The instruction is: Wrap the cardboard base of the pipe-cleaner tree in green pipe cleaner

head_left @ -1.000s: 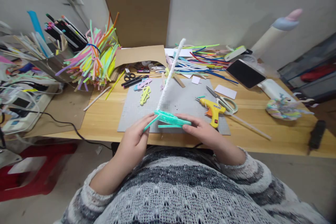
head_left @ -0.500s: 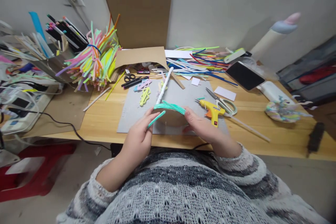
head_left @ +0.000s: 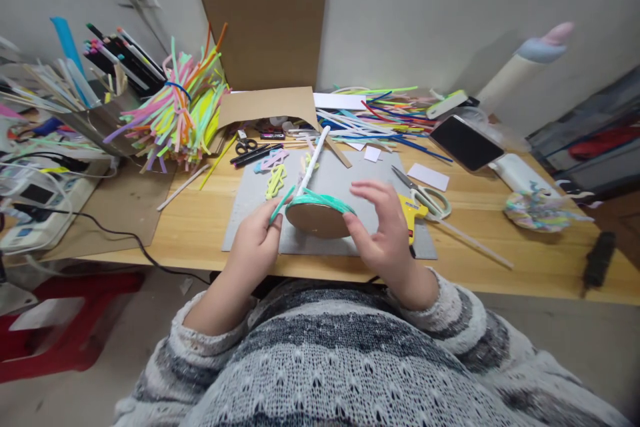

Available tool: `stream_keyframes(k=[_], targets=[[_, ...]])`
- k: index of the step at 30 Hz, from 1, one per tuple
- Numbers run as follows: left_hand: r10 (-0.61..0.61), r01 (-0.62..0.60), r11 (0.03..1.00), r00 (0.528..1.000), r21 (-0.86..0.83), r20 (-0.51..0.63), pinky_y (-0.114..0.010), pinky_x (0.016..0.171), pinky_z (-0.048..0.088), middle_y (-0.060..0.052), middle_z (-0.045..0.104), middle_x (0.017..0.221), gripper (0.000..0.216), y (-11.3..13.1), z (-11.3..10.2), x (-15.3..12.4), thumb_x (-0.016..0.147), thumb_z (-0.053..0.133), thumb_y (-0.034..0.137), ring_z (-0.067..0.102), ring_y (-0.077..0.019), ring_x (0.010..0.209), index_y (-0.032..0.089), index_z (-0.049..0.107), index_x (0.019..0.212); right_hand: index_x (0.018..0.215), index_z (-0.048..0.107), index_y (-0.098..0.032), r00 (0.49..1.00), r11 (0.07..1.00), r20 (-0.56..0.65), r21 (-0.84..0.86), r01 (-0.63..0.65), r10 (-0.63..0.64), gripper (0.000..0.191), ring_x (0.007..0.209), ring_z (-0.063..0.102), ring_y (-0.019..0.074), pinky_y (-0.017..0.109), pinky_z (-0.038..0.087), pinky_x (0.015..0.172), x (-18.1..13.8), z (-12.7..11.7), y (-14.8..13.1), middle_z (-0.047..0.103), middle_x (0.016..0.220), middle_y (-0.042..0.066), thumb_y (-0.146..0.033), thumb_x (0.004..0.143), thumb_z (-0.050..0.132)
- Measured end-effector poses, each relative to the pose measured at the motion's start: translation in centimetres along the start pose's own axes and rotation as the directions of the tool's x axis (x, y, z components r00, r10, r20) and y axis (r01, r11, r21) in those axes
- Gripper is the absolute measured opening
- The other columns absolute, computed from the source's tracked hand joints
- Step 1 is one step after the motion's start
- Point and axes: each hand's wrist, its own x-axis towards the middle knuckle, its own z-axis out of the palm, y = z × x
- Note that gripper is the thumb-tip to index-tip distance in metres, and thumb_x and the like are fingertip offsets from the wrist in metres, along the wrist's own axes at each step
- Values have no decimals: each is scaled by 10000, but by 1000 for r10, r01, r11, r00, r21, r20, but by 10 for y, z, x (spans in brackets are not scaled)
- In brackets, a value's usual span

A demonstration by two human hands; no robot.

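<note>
A round cardboard disc (head_left: 317, 221) is tilted with its flat face toward me. Mint-green pipe cleaner (head_left: 327, 200) runs round its upper rim, and a white wrapped stick (head_left: 313, 163) stands out behind it. My left hand (head_left: 256, 238) is closed on the disc's left edge; a loose pipe-cleaner end sticks up between thumb and fingers. At the right edge, my right hand (head_left: 384, 235) has its thumb against the green rim, with the other fingers spread and raised off it. Beyond the right hand lies a yellow hot glue gun (head_left: 412, 213), partly hidden by it.
A grey cutting mat (head_left: 240, 220) lies under the work. Scissors (head_left: 425, 197), a phone (head_left: 467, 143) and white paper pieces lie to the right. Bundled pipe cleaners (head_left: 180, 107) stand at left, near a power strip (head_left: 45, 213). Loose pipe cleaners (head_left: 370, 121) lie along the wall.
The disc has tipped so its flat face shows more. My right hand has loosened, its fingers lifting and spreading. My left hand has shifted slightly left and still holds on.
</note>
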Motion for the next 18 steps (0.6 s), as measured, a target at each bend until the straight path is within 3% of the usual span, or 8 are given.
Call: stream_keyframes(k=[2, 5, 7, 9, 11, 14, 16, 18], targets=[[8, -8, 1000, 1000, -4, -11, -393, 1045, 442, -64, 637, 1261, 370, -3, 0, 0, 943, 400, 264, 570, -215, 1203, 238, 593, 1258, 1146, 594, -338, 975, 984, 128, 22, 179, -180, 308, 1029, 629, 255, 503, 517, 905, -10, 1, 0, 657, 1134, 63, -253, 857, 527], [29, -29, 999, 1000, -19, -9, -396, 1062, 424, -71, 631, 1268, 368, -7, 0, -1, 942, 403, 262, 563, -212, 1211, 229, 593, 1256, 1223, 570, -314, 854, 936, 386, 189, 297, -349, 375, 1028, 651, 212, 411, 568, 816, -23, 10, 2, 647, 1229, 59, -209, 871, 491], [36, -36, 999, 999, -23, -9, -392, 1062, 424, -75, 630, 1269, 366, -8, 0, -1, 938, 406, 257, 562, -211, 1212, 217, 596, 1249, 1303, 512, -247, 870, 966, 432, 203, 162, -237, 413, 1116, 618, 214, 402, 558, 860, -26, 20, 1, 586, 1332, 100, -200, 896, 464], [32, -32, 999, 999, -24, -11, -390, 1067, 419, -75, 627, 1275, 363, -9, 1, -1, 935, 407, 250, 555, -210, 1222, 213, 602, 1239, 1319, 494, -208, 879, 986, 475, 161, -43, -39, 424, 1022, 653, 214, 407, 561, 841, -28, 28, 0, 604, 1300, 127, -208, 896, 473], [28, -28, 999, 1000, -25, -8, -396, 1073, 411, -72, 621, 1285, 364, -9, 1, -1, 933, 407, 247, 548, -212, 1230, 219, 600, 1241, 1315, 499, -191, 817, 967, 559, 101, -234, 139, 445, 771, 682, 189, 375, 576, 710, -30, 32, -2, 691, 1118, 119, -203, 870, 505], [19, -19, 999, 1000, -26, -1, -399, 1077, 404, -70, 615, 1291, 366, -10, 0, 0, 931, 408, 246, 539, -213, 1238, 225, 592, 1247, 1337, 481, -149, 670, 894, 677, 41, -446, 303, 495, 474, 601, 141, 302, 518, 494, -31, 25, -5, 714, 797, 59, -177, 844, 513], [19, -19, 1000, 1000, -25, -8, -396, 1080, 396, -67, 615, 1286, 357, -12, 0, 0, 928, 408, 246, 530, -215, 1247, 223, 600, 1228, 1304, 511, -156, 609, 855, 723, 49, -516, 326, 450, 397, 557, 113, 267, 459, 412, -30, 15, -7, 697, 749, 35, -196, 856, 506], [6, -8, 999, 999, -31, -54, -388, 1069, 403, -62, 619, 1264, 339, -14, 3, -3, 923, 411, 254, 534, -216, 1235, 222, 607, 1198, 1116, 625, -184, 589, 841, 753, 89, -533, 294, 274, 378, 530, 91, 238, 407, 375, -28, 3, -9, 684, 724, 17, -254, 881, 504]])
